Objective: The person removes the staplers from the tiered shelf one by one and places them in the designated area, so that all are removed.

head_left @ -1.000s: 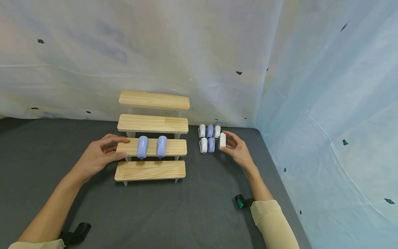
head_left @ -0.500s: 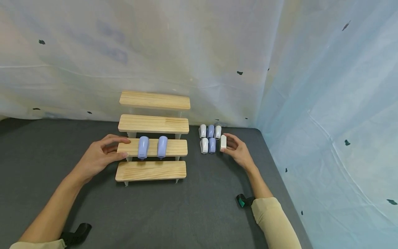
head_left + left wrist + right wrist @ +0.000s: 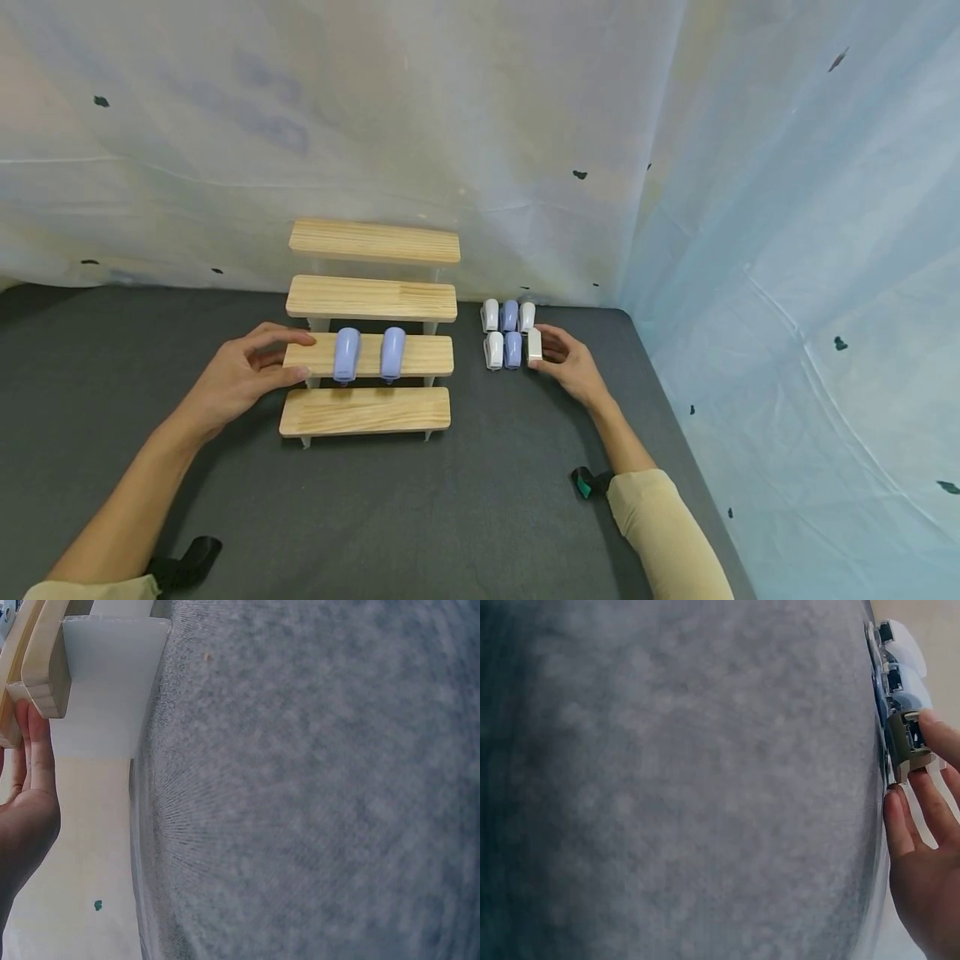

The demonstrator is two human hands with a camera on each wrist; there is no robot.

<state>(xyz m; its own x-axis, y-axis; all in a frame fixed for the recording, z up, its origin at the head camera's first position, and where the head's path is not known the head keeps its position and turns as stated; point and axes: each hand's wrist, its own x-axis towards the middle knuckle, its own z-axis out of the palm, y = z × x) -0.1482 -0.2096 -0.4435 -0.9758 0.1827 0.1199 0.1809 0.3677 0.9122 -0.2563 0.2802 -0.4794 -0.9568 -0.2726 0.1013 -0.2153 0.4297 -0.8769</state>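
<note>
Narrowed on a white stapler [image 3: 535, 345], the grip of the right hand [image 3: 568, 362] is formed by the thumb and fingers, and the stapler is held at the right end of the front row of a small cluster on the dark grey tabletop [image 3: 450, 517]. Just to its left in that row, a lavender stapler [image 3: 512, 350] is followed by a pale stapler [image 3: 493, 351]; whether the held one is touched by its neighbour cannot be told. Behind them, a back row is made up of a left rear stapler [image 3: 490, 316] in white, a middle rear stapler [image 3: 509, 316] in lavender and a right rear stapler [image 3: 527, 317] in white. On the other side, the left end of a wooden shelf [image 3: 430, 357] is held between the thumb and fingers of the left hand [image 3: 234, 379]. This shelf is the second from the bottom of a four-tier stand, and by it two lavender staplers are borne, the left one [image 3: 347, 355] and the right one [image 3: 392, 353], set apart with their near ends at its front edge. Below it, the lowest shelf [image 3: 364, 412] is seen. The tabletop is backed by a pale sheet [image 3: 480, 108].
</note>
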